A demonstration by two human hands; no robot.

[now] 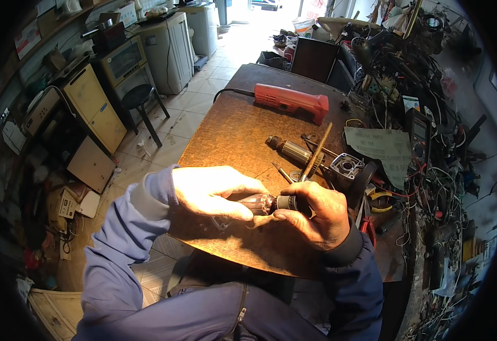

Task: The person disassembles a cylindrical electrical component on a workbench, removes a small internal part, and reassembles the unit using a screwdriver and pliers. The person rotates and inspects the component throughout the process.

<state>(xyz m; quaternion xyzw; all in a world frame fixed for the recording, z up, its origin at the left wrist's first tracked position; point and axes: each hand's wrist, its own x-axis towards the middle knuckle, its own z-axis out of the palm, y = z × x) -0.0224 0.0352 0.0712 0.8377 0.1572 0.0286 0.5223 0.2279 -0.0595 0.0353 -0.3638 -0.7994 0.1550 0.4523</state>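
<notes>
Over the six o'clock side of the surface (226, 142), the left hand (217, 192) and right hand (323, 216) each have a closed grip on a motor armature (264, 204); a red tool housing (287, 100) lies toward twelve.

A cylindrical motor part (258, 204) is held roughly level, its length running from left to right. Its left end is gripped and partly hidden by the left hand (217, 192); its right end is pinched between thumb and fingers of the right hand (323, 215). A dark reddish-brown body is shown, followed by glinting, copper-toned windings and a darker, banded collar near the right thumb.
</notes>
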